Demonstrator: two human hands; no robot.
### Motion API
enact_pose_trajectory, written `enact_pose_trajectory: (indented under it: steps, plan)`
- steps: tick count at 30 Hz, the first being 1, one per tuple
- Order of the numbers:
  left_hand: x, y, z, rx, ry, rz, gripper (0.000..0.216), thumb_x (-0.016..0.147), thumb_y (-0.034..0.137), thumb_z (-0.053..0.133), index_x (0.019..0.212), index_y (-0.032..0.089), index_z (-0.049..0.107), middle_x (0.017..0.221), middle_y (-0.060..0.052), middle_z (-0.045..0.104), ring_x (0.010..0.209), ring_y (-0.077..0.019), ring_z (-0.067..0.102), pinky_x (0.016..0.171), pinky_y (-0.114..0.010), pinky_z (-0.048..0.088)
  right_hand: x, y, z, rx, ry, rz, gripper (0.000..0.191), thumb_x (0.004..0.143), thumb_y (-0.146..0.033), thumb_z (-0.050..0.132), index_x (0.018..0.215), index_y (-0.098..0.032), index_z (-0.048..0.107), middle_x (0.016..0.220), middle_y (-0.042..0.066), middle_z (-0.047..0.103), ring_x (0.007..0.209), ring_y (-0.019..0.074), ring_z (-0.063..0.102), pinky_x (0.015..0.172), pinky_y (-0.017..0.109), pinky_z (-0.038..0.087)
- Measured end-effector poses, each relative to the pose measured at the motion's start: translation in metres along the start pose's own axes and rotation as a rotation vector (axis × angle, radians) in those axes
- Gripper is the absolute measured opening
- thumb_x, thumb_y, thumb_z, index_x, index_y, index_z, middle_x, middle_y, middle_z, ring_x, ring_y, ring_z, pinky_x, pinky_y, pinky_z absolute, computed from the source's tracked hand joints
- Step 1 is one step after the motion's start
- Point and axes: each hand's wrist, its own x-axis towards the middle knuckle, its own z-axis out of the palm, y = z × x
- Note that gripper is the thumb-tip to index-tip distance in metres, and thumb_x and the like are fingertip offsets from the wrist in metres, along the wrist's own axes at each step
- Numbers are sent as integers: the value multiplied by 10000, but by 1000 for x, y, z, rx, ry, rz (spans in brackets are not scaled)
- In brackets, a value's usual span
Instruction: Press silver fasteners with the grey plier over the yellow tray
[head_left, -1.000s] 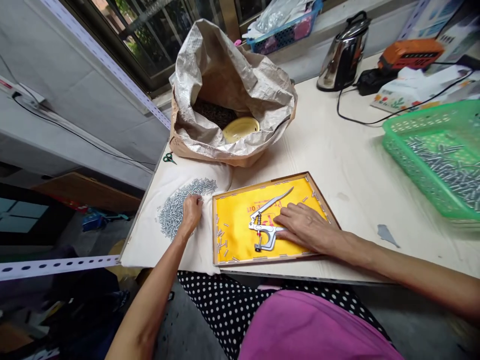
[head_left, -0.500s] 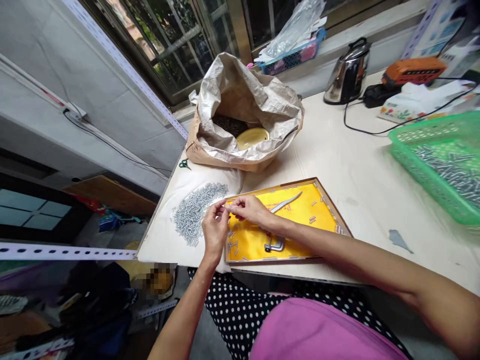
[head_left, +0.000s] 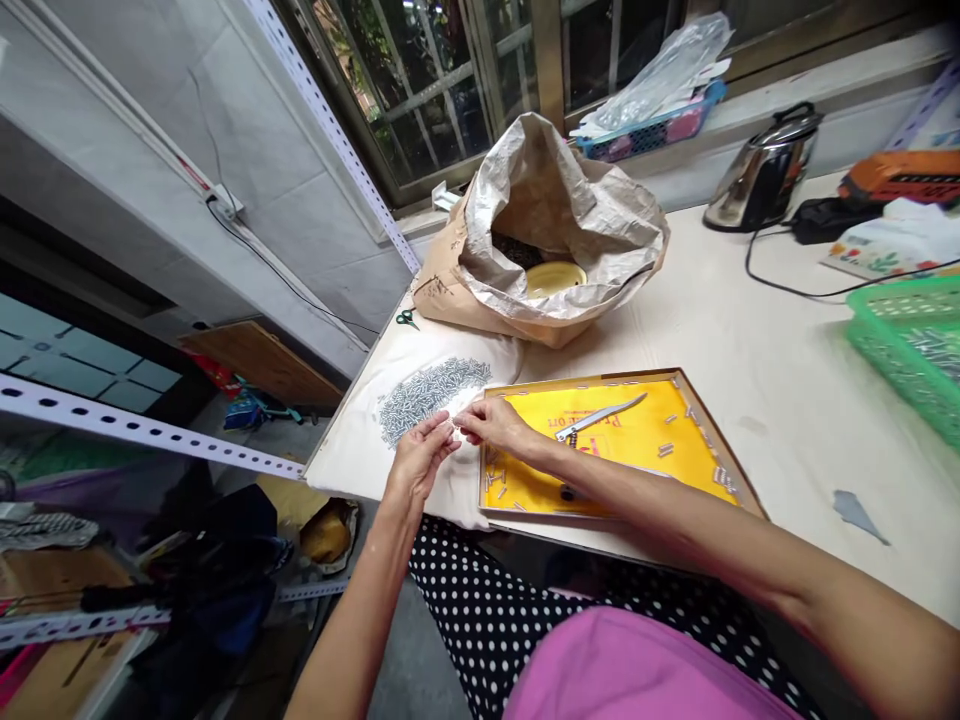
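My left hand point(head_left: 421, 458) is held palm up beside the pile, with fingers curled and their tips close to my right hand. My right hand point(head_left: 495, 424) pinches thumb and fingers together over the left corner of a shallow cardboard tray point(head_left: 592, 379). Whatever lies between the fingertips of both hands is too small to make out. Behind my left hand a pile of small grey metal pins point(head_left: 431, 392) rests on white cloth. Inside the yellow-lined tray lies a metal hand tool point(head_left: 604, 412) with long handles, partly hidden by my right forearm. Several small metal pieces point(head_left: 666, 450) are scattered around it.
A big paper sack point(head_left: 480, 285) holding dark material and a yellow dish point(head_left: 555, 278) stands behind the tray. Green scissors point(head_left: 407, 318) lie left of it. Rightward are a kettle point(head_left: 765, 170), a black cable, a green basket point(head_left: 900, 375) and a grey scrap point(head_left: 859, 515).
The view has swung left, so the scene sits farther right. My hands have moved left relative to the tray, toward the pile, and my left fingers have straightened a little.
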Motion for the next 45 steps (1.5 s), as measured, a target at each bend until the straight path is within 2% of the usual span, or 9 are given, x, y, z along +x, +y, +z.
enact_pose_trajectory:
  steps: [4, 7, 11, 18, 26, 29, 33, 40, 45]
  plan:
    - [-5, 9, -17, -4, 44, -63, 212, 734, 61, 780, 924, 102, 693, 619, 32, 597, 528, -49, 570, 605, -174, 566, 16, -12, -1, -99, 14, -35, 194, 851, -217, 606, 974, -132, 729, 776, 24, 692, 707, 136, 628, 702, 256, 478]
    - [-16, 7, -18, 65, 19, -19, 234, 723, 143, 812, 925, 105, 700, 636, 33, 594, 536, -54, 564, 573, -187, 560, 12, -28, -23, -191, 31, -90, 378, 793, -172, 693, 1171, -152, 692, 1003, 62, 714, 852, 165, 628, 815, 295, 461]
    - [-32, -6, 0, 144, -64, 49, 405, 596, 261, 896, 914, 109, 696, 692, 14, 651, 556, -80, 597, 557, -219, 555, -42, -32, -74, -612, -99, -226, 215, 959, -243, 537, 912, -163, 731, 854, 51, 695, 781, 167, 605, 745, 287, 416]
    - [-48, -46, 53, 331, -302, -51, 423, 608, 387, 872, 878, 117, 692, 725, -24, 695, 578, -117, 630, 578, -243, 538, -165, 13, -141, -1083, -125, 32, 217, 978, -332, 552, 1011, -174, 697, 993, 89, 643, 859, 196, 625, 693, 285, 411]
    - [-43, -71, 96, 887, -707, 352, 171, 908, 344, 574, 910, 207, 677, 936, -67, 736, 879, -203, 662, 820, -314, 501, -175, 31, -146, -1144, -116, 101, 204, 1012, -246, 480, 961, -162, 659, 985, 84, 653, 787, 181, 629, 629, 286, 367]
    - [-41, -65, 88, 1127, -668, 464, 162, 911, 319, 546, 914, 225, 679, 877, -59, 703, 833, -218, 634, 791, -326, 481, -175, 36, -147, -1134, -89, 34, 192, 1011, -221, 473, 942, -162, 641, 955, 72, 651, 756, 163, 602, 607, 285, 333]
    - [-36, -48, 62, 1157, -396, 514, 141, 841, 317, 604, 842, 221, 706, 856, -72, 707, 814, -229, 628, 764, -328, 483, -177, 42, -150, -1110, -31, -90, 193, 999, -147, 440, 901, -169, 605, 900, 57, 626, 734, 150, 550, 591, 289, 295]
    - [-36, -52, 69, 788, -331, 56, 390, 685, 526, 723, 745, 140, 725, 667, -41, 676, 583, -149, 560, 545, -245, 423, -174, 39, -144, -1130, -55, -240, 187, 995, -94, 411, 965, -166, 580, 896, 64, 605, 793, 175, 526, 591, 302, 285]
    - [-36, -76, 79, 786, -285, 58, 392, 650, 525, 739, 709, 137, 729, 617, -30, 660, 532, -126, 524, 482, -219, 367, -174, 35, -141, -1169, -82, -234, 207, 1005, -107, 390, 1035, -162, 588, 936, 73, 612, 815, 184, 529, 589, 308, 300]
